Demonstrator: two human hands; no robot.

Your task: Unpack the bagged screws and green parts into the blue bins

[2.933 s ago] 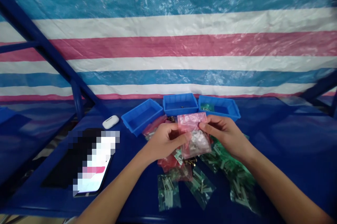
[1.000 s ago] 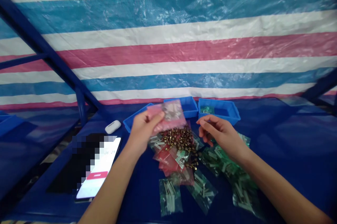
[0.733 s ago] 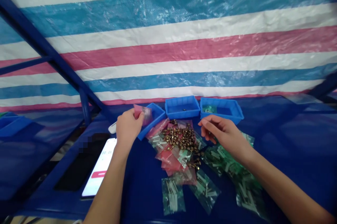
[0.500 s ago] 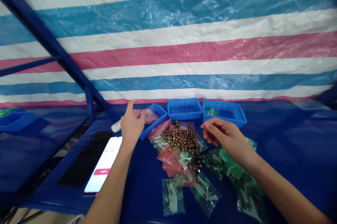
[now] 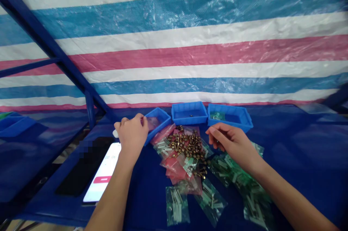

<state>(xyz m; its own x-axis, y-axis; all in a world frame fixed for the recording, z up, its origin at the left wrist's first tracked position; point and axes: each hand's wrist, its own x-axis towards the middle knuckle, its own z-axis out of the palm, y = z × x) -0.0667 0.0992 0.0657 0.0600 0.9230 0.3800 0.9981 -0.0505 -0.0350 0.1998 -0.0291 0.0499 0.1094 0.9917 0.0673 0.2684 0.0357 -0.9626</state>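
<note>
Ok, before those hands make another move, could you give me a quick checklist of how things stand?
1. Pink bag inside the left blue tray: ok.
2. Left hand off that bag: cannot tell, its fingertips are hidden.
3. Right hand free: ok, nothing shows in its loosely curled fingers.
4. Brass-coloured pieces contained: not ok, they lie loose in a heap on bags.
5. Small green bag inside the right blue tray: ok.
6. Phone screen lit: ok.
</note>
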